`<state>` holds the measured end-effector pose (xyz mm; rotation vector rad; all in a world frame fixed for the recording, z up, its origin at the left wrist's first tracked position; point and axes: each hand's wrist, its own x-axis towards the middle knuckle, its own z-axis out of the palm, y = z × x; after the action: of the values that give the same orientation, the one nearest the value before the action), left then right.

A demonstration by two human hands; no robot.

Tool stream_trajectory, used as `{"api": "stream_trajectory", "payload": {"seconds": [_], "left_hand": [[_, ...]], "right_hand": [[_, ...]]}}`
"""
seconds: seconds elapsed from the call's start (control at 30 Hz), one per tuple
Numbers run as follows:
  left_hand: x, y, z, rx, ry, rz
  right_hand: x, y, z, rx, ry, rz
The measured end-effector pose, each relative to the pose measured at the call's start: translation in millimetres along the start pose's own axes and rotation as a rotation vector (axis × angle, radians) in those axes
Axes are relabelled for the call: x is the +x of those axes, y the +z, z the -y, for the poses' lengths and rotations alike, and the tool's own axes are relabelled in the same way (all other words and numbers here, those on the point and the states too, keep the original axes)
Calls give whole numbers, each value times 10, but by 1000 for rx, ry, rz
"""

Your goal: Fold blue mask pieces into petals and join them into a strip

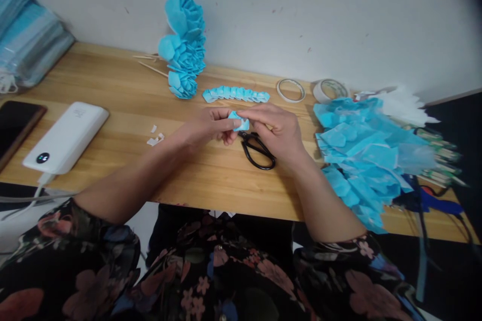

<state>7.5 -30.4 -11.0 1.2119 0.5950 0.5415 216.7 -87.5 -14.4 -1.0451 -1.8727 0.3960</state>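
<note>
A small folded piece of blue paper or fabric point(237, 121) is held above the middle of the table. My left hand point(211, 125) pinches it, the thumb lying across its front. From the other side, the fingers of my right hand point(276, 128) close on its right edge. Black-handled scissors point(259, 151) lie just below, their blades hidden under my hands. Behind my hands runs a row of overlapping folded blue pieces point(236, 94). Blue handmade flowers point(184, 52) on thin sticks lie at the back, left of that row.
Two tape rolls point(290, 90) point(330, 90) sit by the wall. A heap of blue petals point(361, 145) covers the right side, near a blue tool point(442, 204). White scraps point(155, 139), a power bank point(68, 135), a phone point(18, 128) and packaged masks point(32, 35) lie left.
</note>
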Motion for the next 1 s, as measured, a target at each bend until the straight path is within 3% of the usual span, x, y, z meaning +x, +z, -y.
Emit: {"api": "stream_trajectory", "payload": {"seconds": [0.13, 0.3, 0.43, 1.0], "left_hand": [[0, -1, 3, 36, 18, -16], [13, -23, 29, 45, 42, -61], [23, -31, 43, 66, 48, -83], [3, 11, 13, -10, 50, -118]], "right_hand": [[10, -11, 49, 31, 44, 10], [26, -36, 155, 54, 228, 63], [29, -28, 199, 103, 292, 71], [-5, 37, 116, 22, 200, 58]]}}
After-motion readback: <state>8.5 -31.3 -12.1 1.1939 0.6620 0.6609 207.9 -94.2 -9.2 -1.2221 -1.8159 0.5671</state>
